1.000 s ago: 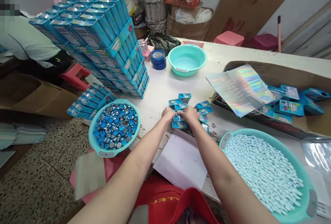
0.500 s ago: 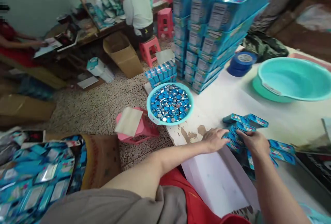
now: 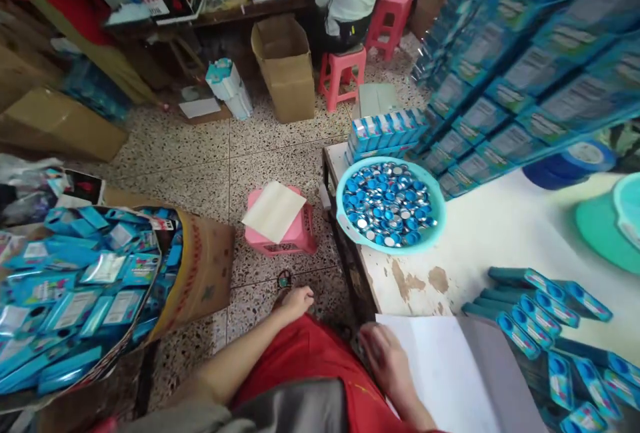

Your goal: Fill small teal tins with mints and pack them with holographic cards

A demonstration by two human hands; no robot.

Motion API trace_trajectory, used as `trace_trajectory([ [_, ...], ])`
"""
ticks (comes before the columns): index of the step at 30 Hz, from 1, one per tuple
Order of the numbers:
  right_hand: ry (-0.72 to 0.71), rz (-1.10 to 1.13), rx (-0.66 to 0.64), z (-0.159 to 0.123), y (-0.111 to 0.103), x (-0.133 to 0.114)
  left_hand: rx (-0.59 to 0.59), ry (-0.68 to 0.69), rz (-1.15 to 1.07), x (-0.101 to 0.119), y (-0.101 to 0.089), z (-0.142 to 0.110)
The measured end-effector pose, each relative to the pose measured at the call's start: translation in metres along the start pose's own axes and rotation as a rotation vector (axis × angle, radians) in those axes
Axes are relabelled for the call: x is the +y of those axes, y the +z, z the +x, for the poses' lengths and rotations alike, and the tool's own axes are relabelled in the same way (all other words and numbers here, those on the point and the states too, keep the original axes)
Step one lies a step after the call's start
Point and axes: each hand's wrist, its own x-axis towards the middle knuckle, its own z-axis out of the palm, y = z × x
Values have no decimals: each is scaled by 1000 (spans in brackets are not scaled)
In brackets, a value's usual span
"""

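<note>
- Red apron cloth [image 3: 295, 359] covers the person's lap. Left hand [image 3: 296, 303]: located at the cloth's border, over the floor, apart from the table [image 3: 475, 239]. Fingers curled to a narrow posture; from my position I cannot tell whether anything is held.
- Right hand [image 3: 385, 356]: located at the table's front edge, just beside the white sheet [image 3: 435, 359]. Fingers bent, outline blurred; I cannot tell whether it grips or touches anything.
- Placement of the white sheet: along the front edge, with a greyer section toward the blue containers [image 3: 537, 316].
- Placement of the blue containers: grouped on the table beyond the white sheet. Round recesses show in several tops.
- Turquoise basin [image 3: 350, 227]: set at the front edge near the table's left corner; loaded with blue and silver caps [image 3: 390, 203].
- Row of blue cartons [image 3: 385, 133]: at that left corner, just behind the basin.
- Tall carton stack [image 3: 500, 106]: beside the basin, farther from the front edge.
- Pink stool [image 3: 257, 234]: on the floor, off the front edge; carries a pale pad [image 3: 275, 209].
- Cardboard box [image 3: 205, 273]: at the person's left; filled with blue packs [image 3: 100, 286].
</note>
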Motion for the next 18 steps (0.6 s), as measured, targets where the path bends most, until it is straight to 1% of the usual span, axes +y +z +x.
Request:
trace_trajectory([
  [1, 63, 27, -99, 2, 18, -3, -29, 6, -30, -3, 3, 12],
  [3, 203, 64, -197, 11, 52, 0, -79, 6, -88, -13, 10, 37],
  [5, 348, 103, -232, 26, 83, 10, -121, -20, -137, -31, 14, 58],
  [7, 496, 143, -226, 43, 112, 26, -161, -67, -178, -56, 18, 72],
  [10, 678, 151, -162, 71, 144, 52, -212, -133, -222, -98, 22, 83],
  [13, 772, 98, -67, 104, 163, 80, -243, -187, -260, -130, 29, 95],
  [16, 803, 5, 99, 147, 177, 117, -198, -207, -384, -147, 42, 119],
  [18, 765, -61, 226, 184, 185, 147, -153, -184, -495, -153, 54, 143],
])
